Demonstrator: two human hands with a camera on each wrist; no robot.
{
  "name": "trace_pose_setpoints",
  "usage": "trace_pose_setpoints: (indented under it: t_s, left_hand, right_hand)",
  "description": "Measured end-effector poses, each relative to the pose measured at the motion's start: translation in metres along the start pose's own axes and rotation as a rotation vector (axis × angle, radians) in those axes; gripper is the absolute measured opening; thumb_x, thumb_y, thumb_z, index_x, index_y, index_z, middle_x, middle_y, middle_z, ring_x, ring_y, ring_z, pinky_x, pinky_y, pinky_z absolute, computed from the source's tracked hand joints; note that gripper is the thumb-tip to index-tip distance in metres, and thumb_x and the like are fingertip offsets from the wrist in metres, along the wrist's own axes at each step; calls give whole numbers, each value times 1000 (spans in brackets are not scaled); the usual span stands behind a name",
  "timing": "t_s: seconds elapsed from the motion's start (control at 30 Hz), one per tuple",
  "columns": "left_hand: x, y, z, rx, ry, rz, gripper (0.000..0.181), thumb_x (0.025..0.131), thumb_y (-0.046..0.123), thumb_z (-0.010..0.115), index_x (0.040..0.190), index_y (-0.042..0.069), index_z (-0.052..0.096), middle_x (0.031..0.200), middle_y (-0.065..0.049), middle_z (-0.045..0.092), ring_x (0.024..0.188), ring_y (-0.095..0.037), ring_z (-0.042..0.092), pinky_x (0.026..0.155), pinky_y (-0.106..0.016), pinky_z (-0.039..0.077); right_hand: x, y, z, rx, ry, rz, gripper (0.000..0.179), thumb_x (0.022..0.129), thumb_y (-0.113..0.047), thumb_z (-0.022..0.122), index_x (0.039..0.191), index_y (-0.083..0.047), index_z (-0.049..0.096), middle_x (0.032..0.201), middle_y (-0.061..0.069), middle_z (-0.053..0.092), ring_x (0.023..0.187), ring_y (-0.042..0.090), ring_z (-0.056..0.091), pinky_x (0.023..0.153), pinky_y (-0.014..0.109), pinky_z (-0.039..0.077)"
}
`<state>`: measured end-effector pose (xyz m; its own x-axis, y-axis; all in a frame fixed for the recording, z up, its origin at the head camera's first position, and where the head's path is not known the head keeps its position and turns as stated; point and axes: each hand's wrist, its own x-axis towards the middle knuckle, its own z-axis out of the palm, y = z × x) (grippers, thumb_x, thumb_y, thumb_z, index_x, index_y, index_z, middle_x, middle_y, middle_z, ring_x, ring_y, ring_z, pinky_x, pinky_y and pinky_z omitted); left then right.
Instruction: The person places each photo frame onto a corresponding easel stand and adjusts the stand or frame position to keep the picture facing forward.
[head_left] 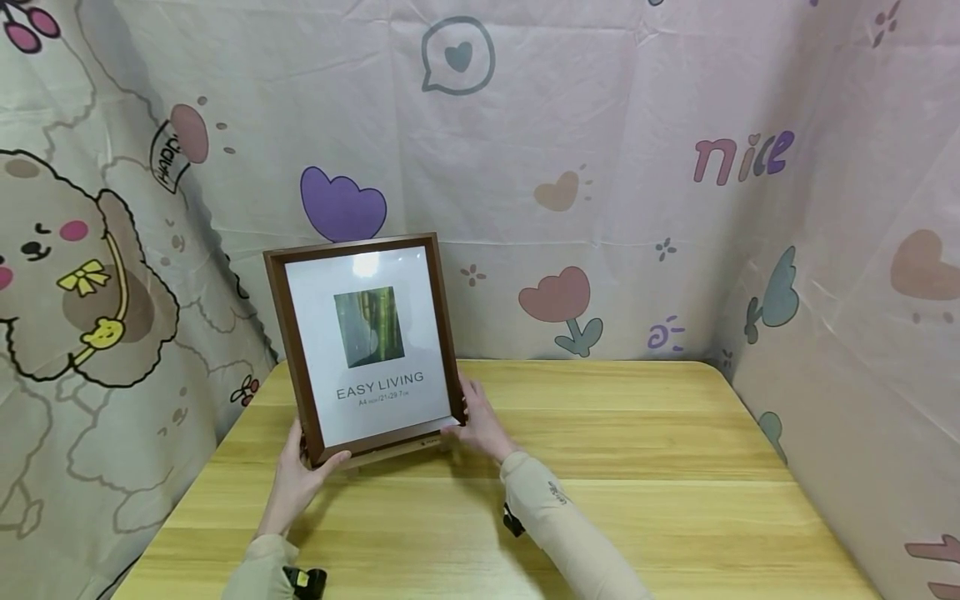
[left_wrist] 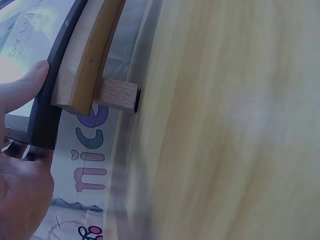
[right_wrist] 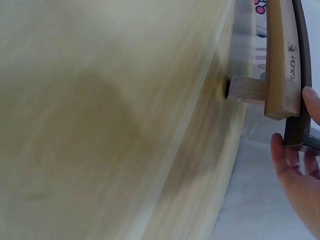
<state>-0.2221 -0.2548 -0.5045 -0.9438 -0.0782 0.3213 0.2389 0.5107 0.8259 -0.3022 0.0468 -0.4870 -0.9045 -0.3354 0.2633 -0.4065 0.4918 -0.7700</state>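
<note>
A brown picture frame (head_left: 365, 337) with a white insert reading "EASY LIVING" leans back, tilted slightly counterclockwise, on a light wooden stand (head_left: 397, 451). My left hand (head_left: 292, 483) grips the frame's lower left corner, thumb across the front and fingers behind. At the lower right corner, my right hand (head_left: 482, 425) holds the frame between thumb and fingers. The wrist views show the stand's curved front ledge (left_wrist: 80, 70) under the frame's bottom edge, with printed lettering (right_wrist: 292, 60) on it. A short wooden foot (right_wrist: 247, 90) sticks out from the ledge. The rest of the stand is hidden behind the frame.
Both hands work over a light wood-grain table (head_left: 637, 483). A white cloth (head_left: 480, 150) printed with cartoon flowers, hearts and the word "nice" hangs behind it and along both sides. Dark wrist devices (head_left: 306, 582) sit at the cuffs of the beige sleeves (head_left: 570, 529).
</note>
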Motion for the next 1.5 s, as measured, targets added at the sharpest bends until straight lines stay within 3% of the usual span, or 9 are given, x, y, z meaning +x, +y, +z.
trace_pose_setpoints:
  t_s: [0.07,0.13,0.23,0.3,0.63,1.17,1.5]
  left_hand:
    - [0,0,0,1,-23,-25,104,88,22,79,164,23,7,155,-23,39,137,-41,43,105,-6,39]
    - [0,0,-1,0,-39,-51,101,89,24,78,163,15,9,154,-24,39,138,-42,43,115,-28,43]
    - [0,1,-1,-10,-58,-93,100,90,27,77,161,7,10,154,-29,36,141,-46,38,115,-63,34]
    - [0,1,-2,-28,-68,-111,99,91,27,76,160,4,9,154,-32,34,141,-50,36,115,-69,31]
    - [-1,-2,0,-21,-69,-138,90,93,29,74,159,7,16,151,-30,40,139,-47,40,114,-70,32]
    - [0,-2,2,-5,-52,-138,88,94,28,73,160,12,17,149,-28,46,136,-44,47,112,-62,40]
    - [0,-2,3,-2,-49,-140,88,94,29,73,160,12,17,150,-27,46,136,-43,47,112,-60,40]
  right_hand:
    - [0,0,-1,40,-18,1,103,80,0,81,162,-14,20,142,21,48,114,32,59,100,44,56]
    - [0,1,-1,61,-42,3,98,82,-1,79,161,-13,22,146,21,49,123,36,58,107,47,52]
    - [-1,2,-2,63,-78,23,91,86,-7,77,159,-6,23,151,23,47,133,40,53,113,51,46]
    - [-3,3,-2,48,-91,46,89,88,-12,76,158,-1,23,155,25,42,138,42,47,118,54,40]
    - [-6,7,1,111,-76,86,83,89,-14,75,156,-1,28,151,26,46,137,43,49,118,55,38]
    - [-4,8,3,140,-63,52,75,87,-4,75,151,-4,35,124,23,66,113,35,65,102,49,54]
    - [-5,7,2,182,-66,94,79,88,-5,75,154,-8,31,124,22,66,112,35,65,101,49,55]
